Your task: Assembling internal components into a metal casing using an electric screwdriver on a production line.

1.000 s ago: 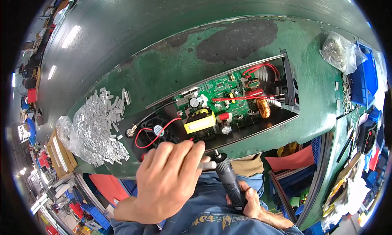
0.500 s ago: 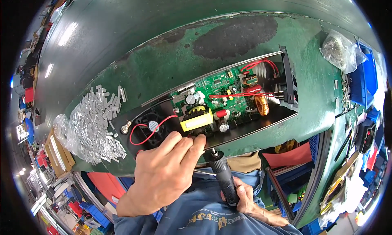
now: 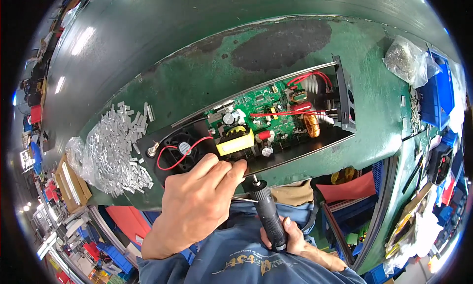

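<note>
The worn green surface [image 3: 182,91] is spreading across the view, a heap of small silvery metal pieces [image 3: 118,151] glinting on the left, a clear plastic bag [image 3: 406,61] and a blue bin [image 3: 437,94] sitting far right. In the middle, the long open case [image 3: 308,143] is lying aslant, its near wall facing the person.

And here's the change: a second ago the left hand [image 3: 199,205] was arching higher by that wall; now its fingers are curling down over it, and the tip of the black driver [image 3: 268,215] is sitting closer to the metal. The work seems to be narrowing to that one spot, by my reading. The right hand [image 3: 295,239] is grasping the driver low on its barrel, fingers wrapping around it. Whether the left fingers are pinching anything, I can't tell; their tips are hiding.

The case itself is showing off a green circuit board [image 3: 261,96], with a yellow-wrapped transformer [image 3: 235,145] bulging beside the left fingertips, a copper coil [image 3: 311,126] gleaming towards the right, red wires [image 3: 281,115] running across, and a black fan [image 3: 185,148] lying at the left end.
</note>
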The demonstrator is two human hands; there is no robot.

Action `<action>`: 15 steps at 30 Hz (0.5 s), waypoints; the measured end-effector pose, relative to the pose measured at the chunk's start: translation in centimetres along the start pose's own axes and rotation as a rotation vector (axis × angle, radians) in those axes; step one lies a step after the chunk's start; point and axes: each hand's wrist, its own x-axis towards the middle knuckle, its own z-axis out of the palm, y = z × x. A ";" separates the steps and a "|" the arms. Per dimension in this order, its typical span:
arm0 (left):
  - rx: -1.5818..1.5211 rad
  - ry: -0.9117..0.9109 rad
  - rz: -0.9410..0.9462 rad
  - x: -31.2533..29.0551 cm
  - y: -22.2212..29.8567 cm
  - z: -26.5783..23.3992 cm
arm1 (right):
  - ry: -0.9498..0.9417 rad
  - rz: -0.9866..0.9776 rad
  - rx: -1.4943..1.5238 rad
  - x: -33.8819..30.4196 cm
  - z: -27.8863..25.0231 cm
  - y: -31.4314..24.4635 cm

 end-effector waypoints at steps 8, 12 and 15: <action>0.035 0.022 -0.009 0.7 0.6 -0.4 | 0.274 -0.063 -0.507 -2.1 0.1 -2.3; 0.066 0.058 -0.009 0.6 0.3 -0.5 | 0.431 -0.404 -0.669 -4.8 -4.8 -0.5; 0.109 0.046 -0.049 -0.2 0.5 -0.7 | 0.825 -0.465 -0.296 -5.2 -4.7 -4.4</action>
